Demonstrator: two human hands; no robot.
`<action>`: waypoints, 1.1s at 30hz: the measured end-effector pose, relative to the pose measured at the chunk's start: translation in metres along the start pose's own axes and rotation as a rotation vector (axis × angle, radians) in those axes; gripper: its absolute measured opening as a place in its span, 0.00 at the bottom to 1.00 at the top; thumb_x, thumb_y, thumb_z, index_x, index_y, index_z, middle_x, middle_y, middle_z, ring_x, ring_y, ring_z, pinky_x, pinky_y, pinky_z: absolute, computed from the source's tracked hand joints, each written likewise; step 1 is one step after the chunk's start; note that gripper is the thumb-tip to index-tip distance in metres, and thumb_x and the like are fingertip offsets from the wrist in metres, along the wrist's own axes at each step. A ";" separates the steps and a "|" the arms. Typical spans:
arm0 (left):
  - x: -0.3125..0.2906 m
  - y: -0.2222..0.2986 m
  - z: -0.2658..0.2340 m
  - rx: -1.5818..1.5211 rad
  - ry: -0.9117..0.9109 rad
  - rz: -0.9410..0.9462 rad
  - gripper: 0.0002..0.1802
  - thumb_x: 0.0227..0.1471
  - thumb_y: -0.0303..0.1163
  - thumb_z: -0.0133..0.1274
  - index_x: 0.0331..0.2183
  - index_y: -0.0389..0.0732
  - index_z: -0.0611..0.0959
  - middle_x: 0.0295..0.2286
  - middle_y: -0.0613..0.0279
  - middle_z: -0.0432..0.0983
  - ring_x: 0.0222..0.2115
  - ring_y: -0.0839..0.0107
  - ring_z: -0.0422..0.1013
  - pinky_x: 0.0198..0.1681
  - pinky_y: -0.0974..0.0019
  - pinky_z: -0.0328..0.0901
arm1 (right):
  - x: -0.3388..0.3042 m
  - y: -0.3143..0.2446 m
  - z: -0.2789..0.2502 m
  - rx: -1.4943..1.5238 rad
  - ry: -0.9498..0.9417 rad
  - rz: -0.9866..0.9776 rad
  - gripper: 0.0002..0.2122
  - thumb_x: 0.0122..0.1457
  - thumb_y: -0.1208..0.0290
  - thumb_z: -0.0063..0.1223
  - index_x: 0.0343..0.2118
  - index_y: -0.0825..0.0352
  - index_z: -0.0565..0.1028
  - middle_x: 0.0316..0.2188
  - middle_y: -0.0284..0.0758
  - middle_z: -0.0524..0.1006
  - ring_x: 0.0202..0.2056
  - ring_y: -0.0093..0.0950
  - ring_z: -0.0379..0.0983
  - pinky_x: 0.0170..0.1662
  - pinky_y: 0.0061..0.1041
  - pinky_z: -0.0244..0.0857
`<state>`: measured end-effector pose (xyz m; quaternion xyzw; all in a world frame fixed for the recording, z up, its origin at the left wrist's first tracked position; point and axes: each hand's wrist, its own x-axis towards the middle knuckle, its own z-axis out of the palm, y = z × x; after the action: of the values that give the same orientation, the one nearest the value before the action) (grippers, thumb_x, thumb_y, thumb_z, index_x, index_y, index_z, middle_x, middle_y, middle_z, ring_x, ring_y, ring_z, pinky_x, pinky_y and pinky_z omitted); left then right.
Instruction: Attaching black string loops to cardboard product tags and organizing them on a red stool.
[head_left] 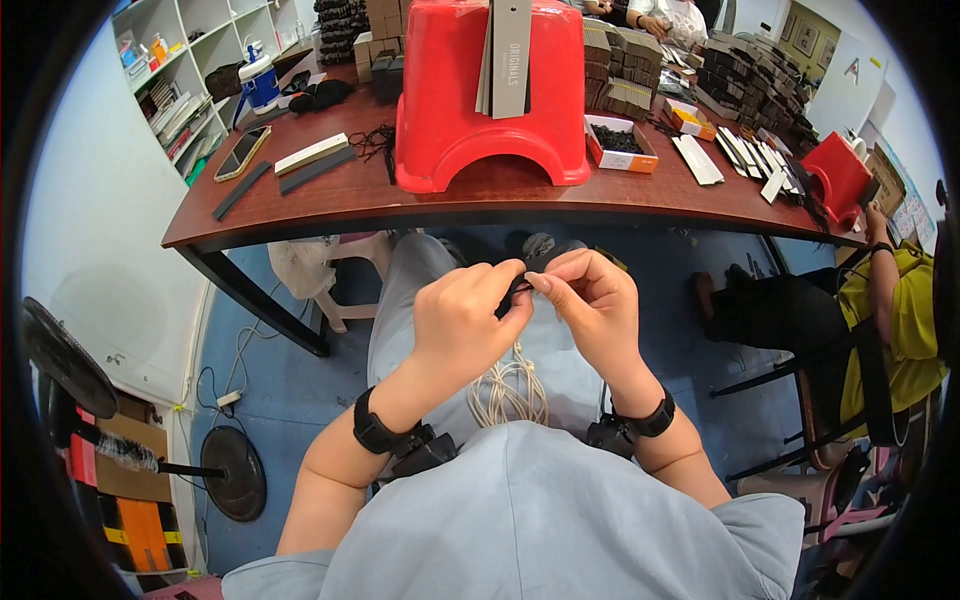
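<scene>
Over my lap, my left hand [462, 312] and my right hand [598, 305] meet with their fingertips pinched together. Between them is a thin black piece [522, 286], mostly covered by the fingers; it looks like cord, but its full shape is hidden. Both hands are closed on it. A bundle of pale cord [508, 393] lies on my lap below the wrists. Beyond my hands, an upturned red plastic stool [440, 90] stands on the table, with several long grey and white hang tags [511, 60] hanging over its side.
The brown table [330, 212] spans ahead. On it are a phone [243, 153], black cords [378, 145], a box of small black pieces [620, 143], white strips [698, 160] and stacked bundles [630, 70]. A co-worker in a yellow top [905, 310] sits at right; a fan [70, 355] stands left.
</scene>
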<state>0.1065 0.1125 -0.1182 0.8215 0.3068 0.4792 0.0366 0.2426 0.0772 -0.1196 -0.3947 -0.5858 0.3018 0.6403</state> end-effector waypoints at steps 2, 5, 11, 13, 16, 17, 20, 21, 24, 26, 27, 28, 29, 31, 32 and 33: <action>0.000 -0.001 0.001 0.019 -0.004 0.019 0.12 0.28 0.26 0.53 0.25 0.40 0.76 0.16 0.62 0.69 0.13 0.69 0.64 0.17 0.72 0.59 | -0.001 0.001 0.001 0.018 -0.005 0.006 0.04 0.45 0.80 0.52 0.21 0.73 0.68 0.23 0.34 0.70 0.22 0.17 0.66 0.24 0.13 0.63; 0.000 -0.001 0.002 -0.001 0.006 0.045 0.11 0.28 0.26 0.53 0.24 0.40 0.76 0.15 0.62 0.68 0.13 0.69 0.64 0.17 0.71 0.59 | 0.000 0.004 0.000 -0.019 0.001 -0.018 0.05 0.44 0.79 0.52 0.21 0.72 0.68 0.23 0.34 0.70 0.22 0.17 0.66 0.23 0.12 0.62; 0.001 0.003 -0.002 -0.044 -0.030 -0.004 0.10 0.29 0.26 0.54 0.24 0.41 0.77 0.12 0.64 0.65 0.10 0.73 0.60 0.14 0.72 0.54 | 0.005 0.008 -0.008 -0.145 0.066 -0.060 0.05 0.44 0.79 0.53 0.20 0.71 0.68 0.21 0.32 0.69 0.20 0.14 0.64 0.20 0.10 0.57; 0.000 0.003 -0.003 -0.137 -0.027 -0.010 0.09 0.31 0.26 0.55 0.23 0.39 0.77 0.12 0.64 0.64 0.09 0.75 0.58 0.13 0.73 0.52 | 0.009 0.007 -0.012 -0.151 0.156 -0.078 0.05 0.44 0.78 0.53 0.19 0.70 0.68 0.18 0.29 0.69 0.18 0.11 0.62 0.19 0.09 0.55; -0.003 0.000 -0.002 -0.150 -0.009 -0.040 0.08 0.32 0.27 0.55 0.23 0.38 0.77 0.11 0.64 0.64 0.09 0.75 0.56 0.13 0.73 0.52 | 0.015 0.004 -0.021 -0.259 0.242 -0.119 0.06 0.46 0.78 0.51 0.19 0.70 0.67 0.15 0.30 0.70 0.15 0.11 0.62 0.17 0.09 0.55; -0.002 -0.001 -0.003 -0.150 -0.010 -0.039 0.08 0.32 0.27 0.55 0.23 0.38 0.77 0.11 0.64 0.64 0.09 0.75 0.56 0.13 0.73 0.52 | 0.016 0.003 -0.023 -0.260 0.244 -0.119 0.06 0.46 0.78 0.51 0.19 0.70 0.67 0.15 0.30 0.70 0.15 0.11 0.62 0.17 0.09 0.55; -0.002 -0.001 -0.004 -0.164 -0.062 -0.005 0.06 0.35 0.26 0.54 0.22 0.36 0.77 0.11 0.63 0.63 0.08 0.73 0.57 0.13 0.73 0.52 | 0.015 0.002 -0.027 -0.197 0.256 -0.075 0.05 0.47 0.78 0.50 0.20 0.70 0.66 0.15 0.32 0.71 0.14 0.12 0.62 0.16 0.09 0.56; -0.003 -0.002 -0.002 -0.173 -0.045 0.033 0.05 0.35 0.25 0.54 0.22 0.36 0.77 0.11 0.63 0.63 0.09 0.72 0.57 0.13 0.72 0.53 | 0.015 0.003 -0.028 -0.176 0.264 -0.063 0.06 0.48 0.78 0.49 0.20 0.70 0.65 0.15 0.32 0.71 0.13 0.13 0.62 0.16 0.09 0.56; -0.005 -0.006 -0.002 -0.140 -0.041 0.099 0.05 0.36 0.26 0.53 0.23 0.37 0.77 0.11 0.63 0.63 0.10 0.71 0.59 0.13 0.71 0.54 | 0.014 -0.001 -0.029 -0.115 0.263 -0.021 0.06 0.49 0.77 0.48 0.21 0.70 0.64 0.14 0.33 0.71 0.13 0.13 0.62 0.15 0.09 0.55; -0.005 -0.009 -0.006 -0.099 -0.055 0.126 0.04 0.37 0.27 0.53 0.23 0.39 0.77 0.11 0.63 0.63 0.11 0.70 0.60 0.14 0.71 0.55 | 0.013 -0.004 -0.029 -0.077 0.254 0.009 0.06 0.50 0.76 0.47 0.21 0.70 0.64 0.14 0.33 0.71 0.12 0.13 0.62 0.14 0.09 0.54; -0.005 -0.011 -0.009 -0.128 -0.111 0.088 0.06 0.37 0.25 0.52 0.24 0.37 0.77 0.12 0.61 0.63 0.11 0.70 0.61 0.14 0.71 0.54 | 0.013 -0.006 -0.029 -0.042 0.252 0.030 0.06 0.50 0.75 0.47 0.21 0.69 0.64 0.14 0.34 0.71 0.12 0.13 0.62 0.14 0.09 0.52; -0.006 -0.012 -0.011 -0.156 -0.167 0.049 0.07 0.37 0.23 0.51 0.26 0.36 0.77 0.12 0.59 0.64 0.12 0.70 0.61 0.14 0.72 0.54 | 0.013 -0.006 -0.029 -0.008 0.250 0.050 0.07 0.50 0.74 0.47 0.22 0.69 0.64 0.14 0.34 0.71 0.11 0.13 0.61 0.13 0.08 0.51; -0.005 -0.014 -0.013 -0.155 -0.168 0.051 0.07 0.37 0.23 0.51 0.26 0.36 0.77 0.12 0.59 0.64 0.12 0.70 0.61 0.14 0.72 0.54 | 0.013 -0.007 -0.029 -0.007 0.251 0.049 0.07 0.50 0.74 0.47 0.22 0.69 0.64 0.14 0.34 0.71 0.11 0.13 0.61 0.13 0.08 0.51; -0.004 -0.016 -0.016 -0.236 -0.202 0.065 0.09 0.37 0.22 0.51 0.28 0.36 0.77 0.13 0.58 0.65 0.13 0.70 0.62 0.15 0.73 0.55 | 0.013 -0.007 -0.029 0.115 0.255 0.119 0.08 0.51 0.71 0.46 0.22 0.68 0.64 0.13 0.35 0.71 0.09 0.14 0.60 0.11 0.08 0.49; -0.003 -0.015 -0.017 -0.235 -0.202 0.067 0.09 0.37 0.22 0.51 0.28 0.36 0.77 0.13 0.58 0.65 0.13 0.70 0.62 0.15 0.73 0.55 | 0.013 -0.006 -0.029 0.116 0.257 0.117 0.08 0.51 0.71 0.46 0.22 0.68 0.64 0.13 0.35 0.71 0.09 0.14 0.60 0.11 0.08 0.49; -0.001 -0.014 -0.019 -0.234 -0.210 0.057 0.10 0.37 0.22 0.51 0.29 0.36 0.77 0.13 0.58 0.66 0.12 0.70 0.62 0.15 0.73 0.55 | 0.013 -0.003 -0.029 0.213 0.255 0.137 0.08 0.52 0.71 0.46 0.22 0.68 0.63 0.15 0.37 0.72 0.08 0.14 0.59 0.10 0.08 0.48</action>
<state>0.0845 0.1183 -0.1138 0.8656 0.2202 0.4240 0.1502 0.2728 0.0827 -0.1103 -0.3988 -0.4363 0.3525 0.7255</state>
